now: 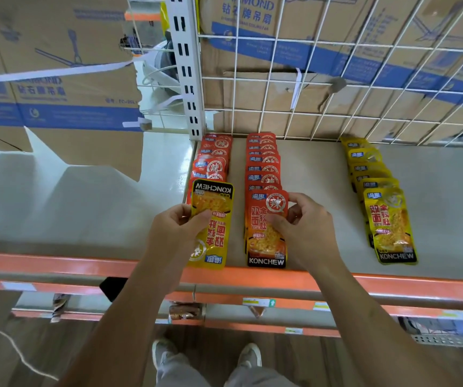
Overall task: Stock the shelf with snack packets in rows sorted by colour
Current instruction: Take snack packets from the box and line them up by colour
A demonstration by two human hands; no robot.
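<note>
Head view: at lower centre of the frame, a person's left hand (174, 229) grips a yellow snack packet (214, 203), thumb across its face and fingers curled behind, its printing turned upside down. The packet hangs over the near end of the left-hand red row (213, 163), covering that row's front packets.

Just to the right, the right hand (304, 229) pinches the front red packet (263, 248) of the middle red row (263, 166) by its right edge, thumb on the face and fingers hooked at the upper corner. That packet lies flat, its bottom end at the shelf's orange front edge (392, 287).

Both red rows run overlapped from the front back to the wire grid (336, 76) in the upper half of the frame. Well apart at centre right, a yellow row (372, 174) lies the same way on the pale shelf (308, 177), angled slightly.

Behind the grid, along the top of the frame, stand cardboard fan boxes (241, 15); another box (43, 51) fills the upper left, beside a white slotted upright (185, 65). At the bottom edge, the person's pale shoes (164, 354) show on a wooden floor.
</note>
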